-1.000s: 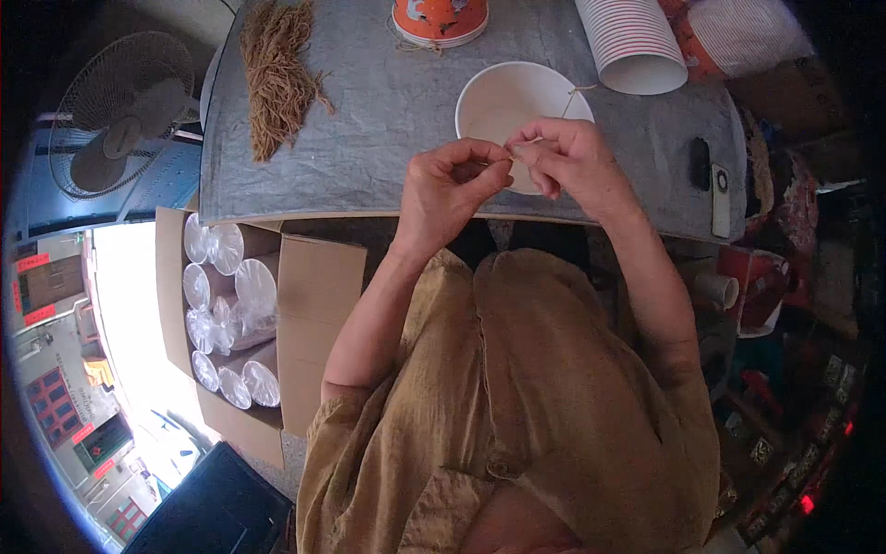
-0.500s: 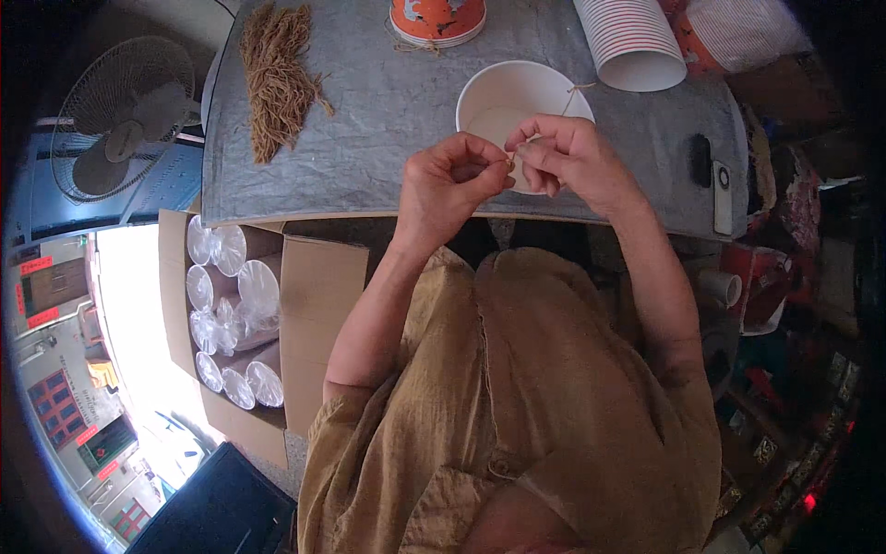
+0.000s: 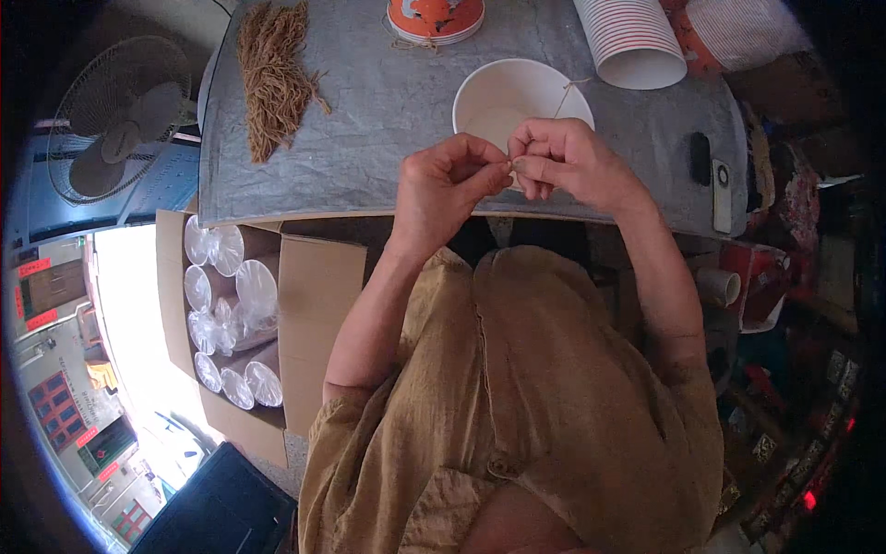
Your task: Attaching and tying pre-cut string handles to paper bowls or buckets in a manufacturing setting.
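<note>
A white paper bucket sits near the table's front edge, its mouth facing me. A thin brown string is knotted at the right of its rim and runs down to my fingers. Over the bucket's near side, my left hand pinches the string between thumb and forefinger. Fingertip to fingertip with it, my right hand also pinches the string. The bit of string between the fingertips is mostly hidden. At the table's far left lies a bundle of brown strings.
An orange patterned bucket stands at the far edge, beside a stack of white buckets. A dark phone-like object and a white device lie at right. Left are a fan and a carton of plastic-wrapped stacks.
My fingertips have closed tighter together, covering the string end that showed between them. The right fingers have curled inward a little. The bucket stays in place.
</note>
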`<state>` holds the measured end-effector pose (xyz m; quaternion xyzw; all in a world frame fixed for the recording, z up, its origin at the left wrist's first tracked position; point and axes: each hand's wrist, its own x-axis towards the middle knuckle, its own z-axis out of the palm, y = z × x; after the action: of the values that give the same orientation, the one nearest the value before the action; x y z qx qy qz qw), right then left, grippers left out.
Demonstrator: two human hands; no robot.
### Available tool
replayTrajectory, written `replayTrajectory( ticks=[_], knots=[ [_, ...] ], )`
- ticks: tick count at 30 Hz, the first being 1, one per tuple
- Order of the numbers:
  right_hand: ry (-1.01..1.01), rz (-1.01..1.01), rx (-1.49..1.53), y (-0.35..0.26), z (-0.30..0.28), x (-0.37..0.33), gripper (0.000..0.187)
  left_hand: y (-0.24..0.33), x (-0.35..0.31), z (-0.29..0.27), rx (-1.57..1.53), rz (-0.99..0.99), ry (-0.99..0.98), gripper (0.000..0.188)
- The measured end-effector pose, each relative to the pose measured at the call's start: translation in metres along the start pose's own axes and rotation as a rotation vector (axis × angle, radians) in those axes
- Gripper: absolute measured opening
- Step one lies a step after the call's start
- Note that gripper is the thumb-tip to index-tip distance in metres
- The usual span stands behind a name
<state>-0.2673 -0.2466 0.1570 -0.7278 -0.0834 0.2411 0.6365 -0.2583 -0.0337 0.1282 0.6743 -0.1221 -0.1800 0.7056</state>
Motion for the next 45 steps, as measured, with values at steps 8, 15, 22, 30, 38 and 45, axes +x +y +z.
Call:
replayTrajectory(
  ticks=[8,15,22,30,38,45],
  knots=[
    [0.021,-0.017,0.189,0.006,0.0,0.001,0.011,-0.002,0.002,0.0,-0.2,-0.013,-0.039,0.007],
    [0.065,0.03,0.178,-0.001,0.003,-0.001,0.016,-0.003,0.001,0.0,-0.246,-0.03,-0.036,0.007],
    [0.106,-0.006,0.018,0.002,0.002,0.002,0.012,-0.003,0.003,0.001,-0.217,-0.047,-0.025,0.008],
    [0.164,-0.031,0.058,0.006,0.003,-0.001,0.013,-0.007,0.004,0.0,-0.251,-0.037,-0.03,0.008],
    [0.215,-0.008,0.107,0.005,-0.003,-0.003,0.02,-0.005,0.004,-0.002,-0.311,-0.065,-0.047,0.009],
    [0.199,0.004,-0.07,-0.001,0.004,-0.001,0.015,-0.003,0.004,-0.002,-0.279,-0.073,-0.052,0.01]
  ],
)
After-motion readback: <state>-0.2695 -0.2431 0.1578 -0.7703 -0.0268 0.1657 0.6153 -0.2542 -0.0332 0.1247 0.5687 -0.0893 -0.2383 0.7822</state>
